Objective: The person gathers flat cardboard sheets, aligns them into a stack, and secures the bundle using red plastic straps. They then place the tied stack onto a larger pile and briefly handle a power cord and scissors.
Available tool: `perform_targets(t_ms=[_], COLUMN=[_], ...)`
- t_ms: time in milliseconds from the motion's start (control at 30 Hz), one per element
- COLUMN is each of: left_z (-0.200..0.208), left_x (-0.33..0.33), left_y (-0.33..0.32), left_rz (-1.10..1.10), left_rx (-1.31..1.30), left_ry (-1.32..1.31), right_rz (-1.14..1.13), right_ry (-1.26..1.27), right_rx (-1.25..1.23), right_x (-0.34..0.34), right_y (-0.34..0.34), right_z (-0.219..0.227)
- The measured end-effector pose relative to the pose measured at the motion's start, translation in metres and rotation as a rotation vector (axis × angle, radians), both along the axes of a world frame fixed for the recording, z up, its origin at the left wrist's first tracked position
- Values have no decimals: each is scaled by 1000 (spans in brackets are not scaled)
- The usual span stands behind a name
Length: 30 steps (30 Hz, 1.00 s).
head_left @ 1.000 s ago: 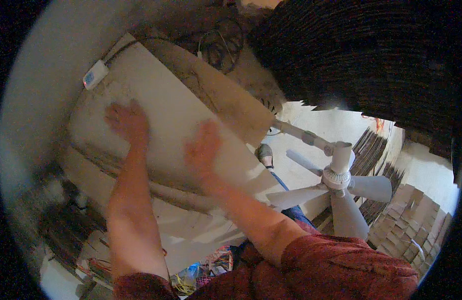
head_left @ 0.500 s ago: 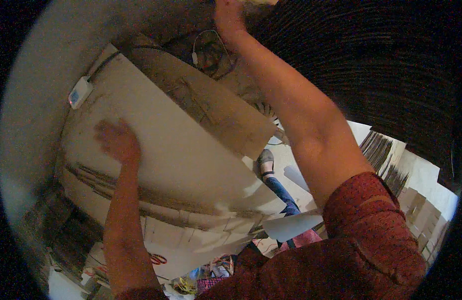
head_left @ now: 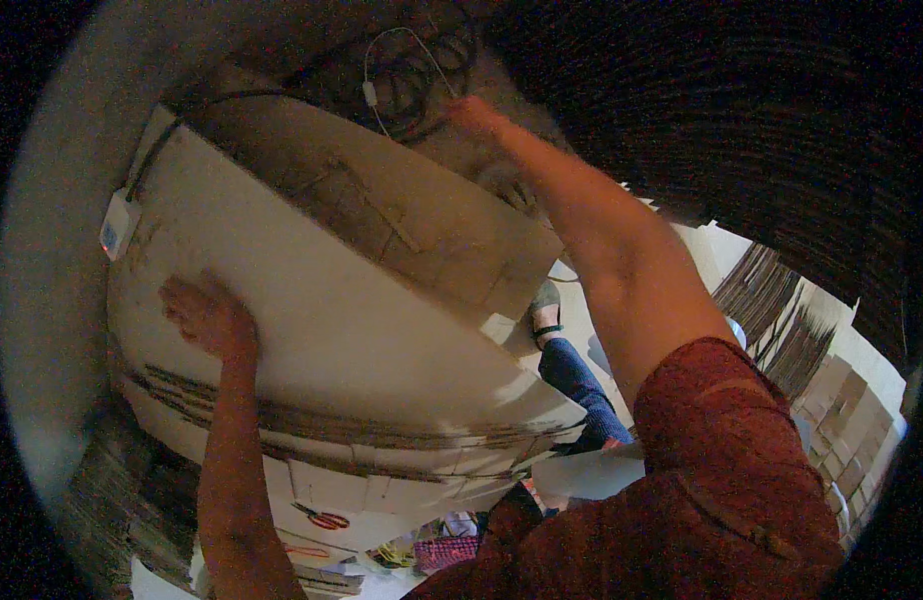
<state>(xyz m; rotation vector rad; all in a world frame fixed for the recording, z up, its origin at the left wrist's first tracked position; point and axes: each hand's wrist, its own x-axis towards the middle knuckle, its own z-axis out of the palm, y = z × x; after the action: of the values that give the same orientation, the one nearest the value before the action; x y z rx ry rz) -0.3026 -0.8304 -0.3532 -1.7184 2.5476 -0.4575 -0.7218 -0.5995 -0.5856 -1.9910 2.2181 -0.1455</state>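
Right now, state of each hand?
Left hand: open, palm down at the pale board, no held item visible.
Right hand: blurred near the white cable; open or closed, can't tell.

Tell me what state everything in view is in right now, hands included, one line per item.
Left hand: open, palm down on the pale cardboard sheets
Right hand: stretched forward, blurred; grip unclear
Pale cardboard sheets: stacked flat
White box: red light lit
Thin white cord: looped
Red-handled scissors: lying down; blades open or shut, unclear
Fan blade: partly hidden, seemingly still
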Motion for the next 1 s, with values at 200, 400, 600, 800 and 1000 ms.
perform_targets(t_ms=[200, 400, 600, 800, 1000], left_z=[5, 10, 30, 11, 13], left_x=[28, 25, -6, 11, 7], left_y=[-6, -3, 9, 3, 0], left_rz=[5, -13, 45, 34, 57], left_rx=[-4, 15, 137, 5, 43], left_ry=[-13, 86, -132, 119, 119], right_rz=[-337, -343, -349, -349, -379], right_ry=[-733, -681, -636, -690, -685], right_rx=[506, 842, 1025, 963, 978], right_x=[65, 43, 77, 117, 99], right_y=[56, 125, 151, 120, 125], right_z=[-29, 56, 88, 87, 88])
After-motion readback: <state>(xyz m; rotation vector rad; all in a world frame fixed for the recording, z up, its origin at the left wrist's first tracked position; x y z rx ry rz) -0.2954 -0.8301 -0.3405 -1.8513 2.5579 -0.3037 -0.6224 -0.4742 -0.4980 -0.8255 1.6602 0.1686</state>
